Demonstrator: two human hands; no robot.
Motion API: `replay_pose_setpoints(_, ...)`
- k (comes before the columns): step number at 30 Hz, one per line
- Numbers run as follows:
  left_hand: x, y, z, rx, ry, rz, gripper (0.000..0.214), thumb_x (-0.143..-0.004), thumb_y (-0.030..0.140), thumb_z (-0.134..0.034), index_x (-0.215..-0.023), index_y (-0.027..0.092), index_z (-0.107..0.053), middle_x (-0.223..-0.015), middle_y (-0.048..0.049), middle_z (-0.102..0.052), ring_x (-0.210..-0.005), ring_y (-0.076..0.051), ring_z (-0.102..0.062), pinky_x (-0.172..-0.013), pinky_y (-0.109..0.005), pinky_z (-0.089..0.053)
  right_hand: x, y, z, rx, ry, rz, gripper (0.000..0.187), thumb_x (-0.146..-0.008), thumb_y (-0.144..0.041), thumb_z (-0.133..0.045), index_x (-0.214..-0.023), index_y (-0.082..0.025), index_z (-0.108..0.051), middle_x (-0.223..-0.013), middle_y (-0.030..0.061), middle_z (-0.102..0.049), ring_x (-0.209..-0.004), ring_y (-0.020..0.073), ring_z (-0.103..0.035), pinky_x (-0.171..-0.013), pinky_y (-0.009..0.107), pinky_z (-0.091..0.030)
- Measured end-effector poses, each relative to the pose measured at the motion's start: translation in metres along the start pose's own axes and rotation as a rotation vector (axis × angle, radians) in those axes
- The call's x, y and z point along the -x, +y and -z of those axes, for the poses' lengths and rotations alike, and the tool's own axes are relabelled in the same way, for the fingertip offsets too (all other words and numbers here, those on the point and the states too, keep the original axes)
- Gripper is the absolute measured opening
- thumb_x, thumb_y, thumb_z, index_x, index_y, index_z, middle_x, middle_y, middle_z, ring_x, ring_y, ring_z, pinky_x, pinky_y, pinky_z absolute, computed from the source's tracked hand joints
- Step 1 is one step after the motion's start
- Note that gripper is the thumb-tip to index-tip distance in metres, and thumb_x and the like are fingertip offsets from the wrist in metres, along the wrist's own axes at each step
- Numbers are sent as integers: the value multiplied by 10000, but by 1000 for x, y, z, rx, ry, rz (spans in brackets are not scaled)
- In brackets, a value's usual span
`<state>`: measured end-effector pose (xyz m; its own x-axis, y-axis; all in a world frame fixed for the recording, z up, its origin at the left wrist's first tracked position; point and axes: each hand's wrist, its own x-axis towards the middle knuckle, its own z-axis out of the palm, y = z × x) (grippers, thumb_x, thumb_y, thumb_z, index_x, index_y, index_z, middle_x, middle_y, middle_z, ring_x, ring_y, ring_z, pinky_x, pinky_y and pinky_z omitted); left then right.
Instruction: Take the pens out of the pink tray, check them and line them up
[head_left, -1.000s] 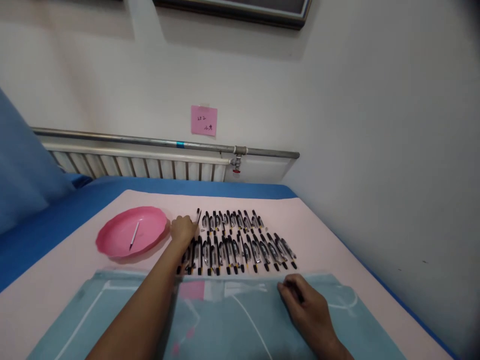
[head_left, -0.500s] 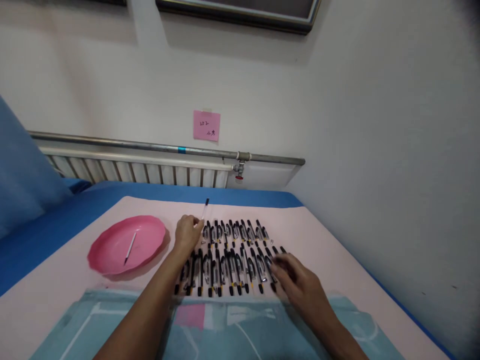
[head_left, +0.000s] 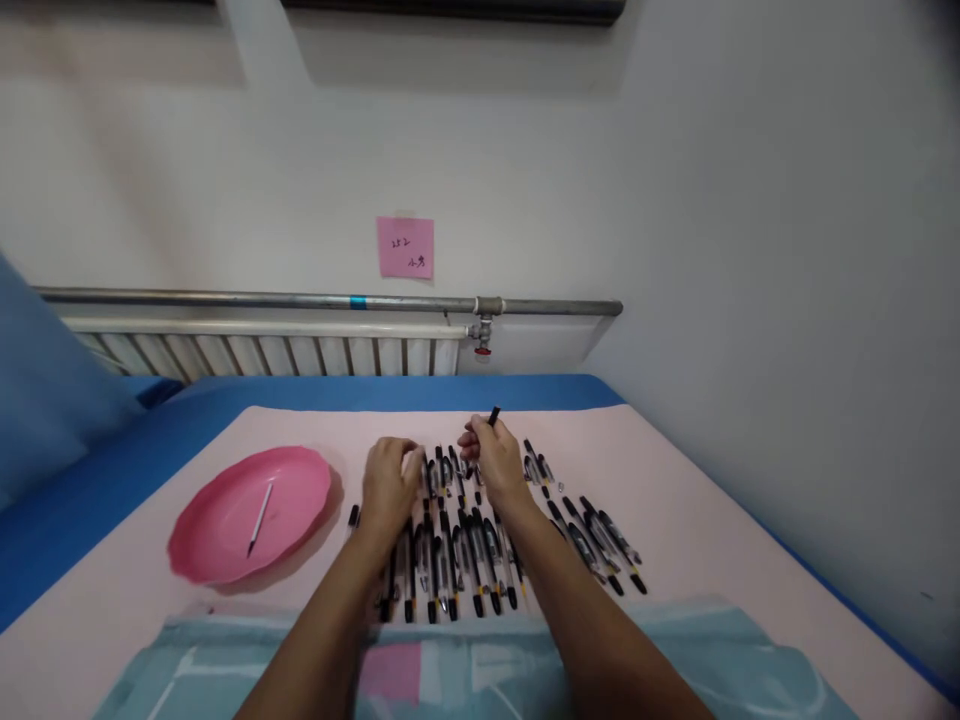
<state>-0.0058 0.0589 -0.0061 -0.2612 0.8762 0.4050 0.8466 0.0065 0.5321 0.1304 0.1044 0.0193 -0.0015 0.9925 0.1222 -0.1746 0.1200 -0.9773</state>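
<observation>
My right hand (head_left: 496, 458) is closed on a pen (head_left: 494, 415) whose black end sticks up above the fingers; the rest of it is hidden in the hand. My left hand (head_left: 390, 485) is down at the left end of the back row of pen parts (head_left: 440, 475), its fingers curled together. What it holds, if anything, is hidden. Nearer me lies a front row of black-and-clear pens (head_left: 448, 560), partly covered by both forearms. Several more pens (head_left: 600, 540) lie slanted to the right of my right forearm.
A pink plate (head_left: 217, 540) at the left holds a thin white refill (head_left: 260, 520) with a dark tip. A pale pink sheet (head_left: 697, 560) covers the blue surface (head_left: 525, 392). Blue-green cloth (head_left: 465, 680) lies along the near edge. Behind are a radiator (head_left: 300, 352) and a pipe valve (head_left: 484, 335).
My right hand has moved up and left from the front row to the back row and now holds a pen. The clear, black-ended barrel no longer shows above my left hand, which is slightly lower.
</observation>
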Motion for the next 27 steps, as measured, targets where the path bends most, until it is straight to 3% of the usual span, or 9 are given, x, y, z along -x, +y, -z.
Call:
replay_pose_setpoints(5,-23,-35,-13,-147,-153,220,193,-700,287,-506,-752,150,-631,-851,-142,-602,-863,-292,-546,-730,-383,-390,-14,10,15,-33,12,-72,216,-731,-387,-478,-756,-174,-490,-527,-54,-471,-364,53,-373,-358,192,-319)
replay_pose_setpoints(11,-32,-42,-28,-54,-259,369,78,-607,192,-544,-629,146,-604,-811,-155,-627,-905,-334,-547,-757,-414,-373,-18,13,11,39,10,-54,230,-734,-401,-465,-762,-173,-488,-538,-46,-476,-370,53,-363,-355,190,-290)
replay_pose_setpoints(16,-40,-45,-16,290,-205,486,99,-663,223,-533,-608,141,-540,-793,-147,-623,-847,-273,-568,-676,-353,-408,-10,15,8,247,-65,-33,251,-783,-419,-404,-782,-183,-490,-571,-41,-480,-412,71,-384,-414,207,-310)
replay_pose_setpoints(22,-40,-31,10,919,-167,533,169,-732,297,-528,-782,136,-544,-784,-59,-620,-550,-82,-535,-487,-206,-414,18,20,-10,738,-490,221,240,-824,-380,-394,-731,-190,-508,-610,-23,-507,-569,104,-443,-547,215,-303)
replay_pose_setpoints(27,-32,-18,22,1267,-165,547,180,-672,194,-611,-842,144,-584,-736,-20,-613,-556,-59,-552,-548,-190,-465,27,22,-14,850,-557,287,252,-858,-373,-356,-788,-193,-518,-645,-15,-529,-570,101,-438,-538,203,-273)
